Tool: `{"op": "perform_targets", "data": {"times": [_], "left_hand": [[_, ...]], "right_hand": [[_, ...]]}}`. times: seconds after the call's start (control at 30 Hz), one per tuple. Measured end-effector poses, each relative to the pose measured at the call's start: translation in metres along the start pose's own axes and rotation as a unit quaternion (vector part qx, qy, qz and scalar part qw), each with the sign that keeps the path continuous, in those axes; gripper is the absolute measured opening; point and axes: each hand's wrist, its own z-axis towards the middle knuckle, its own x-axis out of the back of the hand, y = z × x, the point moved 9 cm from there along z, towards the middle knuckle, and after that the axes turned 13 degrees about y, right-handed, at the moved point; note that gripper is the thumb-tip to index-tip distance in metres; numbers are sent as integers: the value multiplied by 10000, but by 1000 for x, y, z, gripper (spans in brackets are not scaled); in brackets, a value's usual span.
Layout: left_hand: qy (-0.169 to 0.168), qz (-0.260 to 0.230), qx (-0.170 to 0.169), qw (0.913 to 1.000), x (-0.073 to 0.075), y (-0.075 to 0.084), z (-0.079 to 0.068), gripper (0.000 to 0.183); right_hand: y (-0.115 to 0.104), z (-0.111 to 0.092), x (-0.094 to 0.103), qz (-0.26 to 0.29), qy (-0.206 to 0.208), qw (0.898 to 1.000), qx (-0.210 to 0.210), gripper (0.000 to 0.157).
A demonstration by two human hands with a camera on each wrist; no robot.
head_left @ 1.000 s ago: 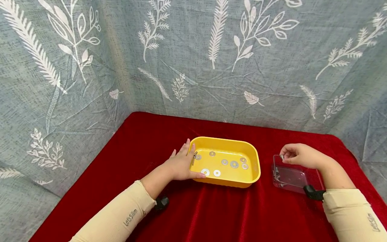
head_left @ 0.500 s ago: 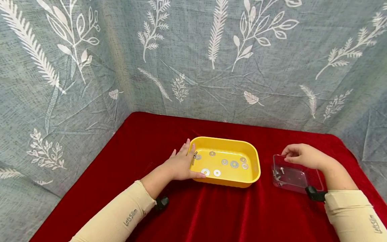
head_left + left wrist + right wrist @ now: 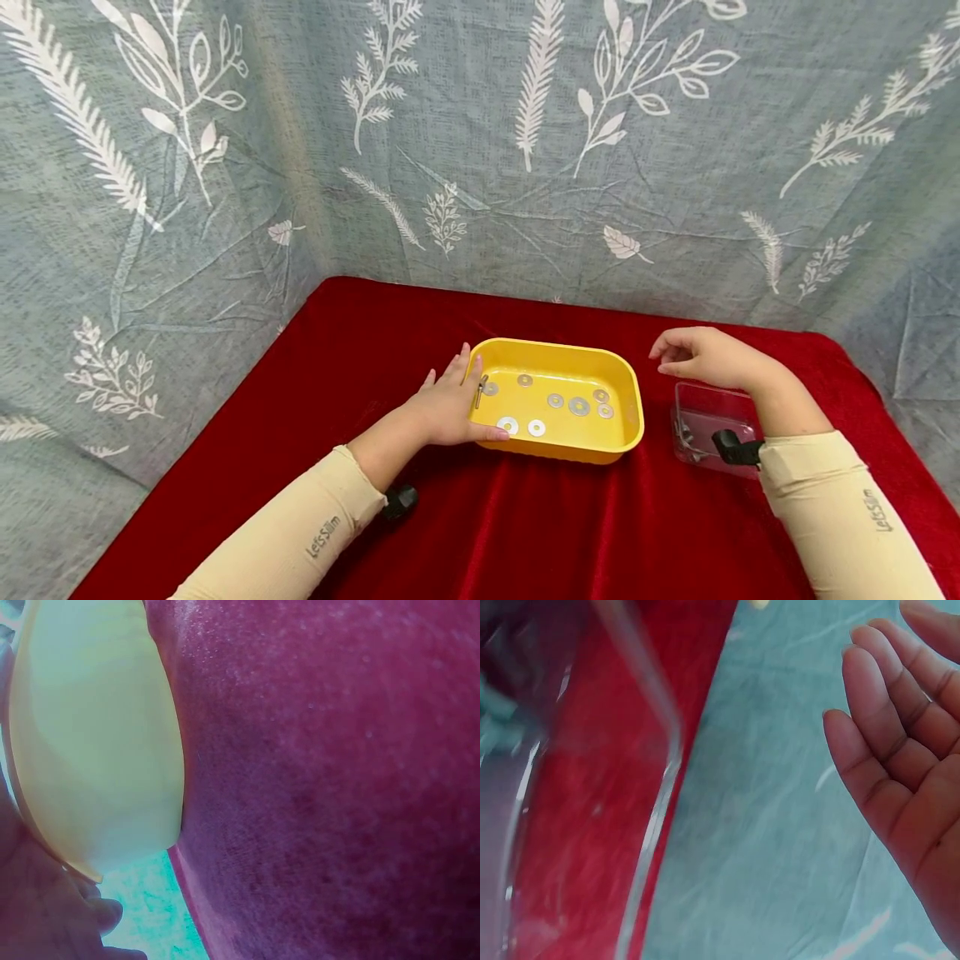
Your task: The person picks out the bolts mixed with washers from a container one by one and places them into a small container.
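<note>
My left hand (image 3: 450,406) lies over the left end of a yellow plastic tub (image 3: 562,450), fingers spread along that end and thumb across the front rim. Several flat metal washers (image 3: 578,407) are scattered on the tub's floor. Beside the left fingers, a small metal bolt (image 3: 481,392) leans near the tub's left wall. My right hand (image 3: 712,357) hovers above the back of a clear plastic box (image 3: 720,402), fingers relaxed and bent at the wrist. Nothing is between its fingers in the right wrist view. Metal bolts (image 3: 686,435) lie at the box's left side; my forearm hides its right part.
Red velvet cloth (image 3: 540,533) covers the table under both containers. A grey-blue curtain (image 3: 480,208) with white leaf prints hangs behind the table and along its sides. A gap of cloth separates the tub from the box.
My right hand let a bolt drop into the clear box, then lifted and moved left and away toward the back. My left hand has stayed on the tub.
</note>
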Motion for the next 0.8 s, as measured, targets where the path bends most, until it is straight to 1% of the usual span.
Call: {"op": "perform_targets", "data": {"times": [0.5,0.7,0.8], "left_hand": [[26,5,-40,10000,2,0,-1,121],[39,2,-63,10000,1,0,-1,122],[20,-9,-53,10000,0,0,-2,123]], "right_hand": [[-55,45,-38,48,-447,9984,336,10],[-76,59,-62,240,-561,9963,613,10],[-85,65,-76,230,-636,9943,829,9]]}}
